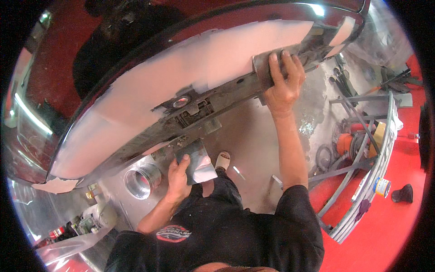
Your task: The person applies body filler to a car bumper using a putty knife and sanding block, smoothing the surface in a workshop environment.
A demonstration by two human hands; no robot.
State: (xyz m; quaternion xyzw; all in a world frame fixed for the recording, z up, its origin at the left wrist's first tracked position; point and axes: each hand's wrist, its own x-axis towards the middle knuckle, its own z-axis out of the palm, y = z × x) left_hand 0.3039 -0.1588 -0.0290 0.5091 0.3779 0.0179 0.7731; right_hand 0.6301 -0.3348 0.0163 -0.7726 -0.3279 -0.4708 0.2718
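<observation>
The dark car's rear panel [131, 84] fills the upper view, with a broad patch of pale pink filler [172, 68] across it. My right hand [286, 81] presses a dark grey sheet of sandpaper [261, 68] flat against the filler's right end, fingers spread over it. Lower down, my left hand [180, 177] grips a dark, square sheet [199, 163] with a wet-looking, reflective face, thumb on top. That sheet is apart from the panel. A recess with a round hole and latch opening [195, 115] sits in the panel between my hands.
A round bucket [142, 181] stands on the floor below the panel's left side. At right, a metal rack [362, 172] holds orange equipment [346, 143] and a small tin [382, 187]. Clear plastic sheeting [385, 34] hangs at the far right. My sandalled foot [223, 159] shows below.
</observation>
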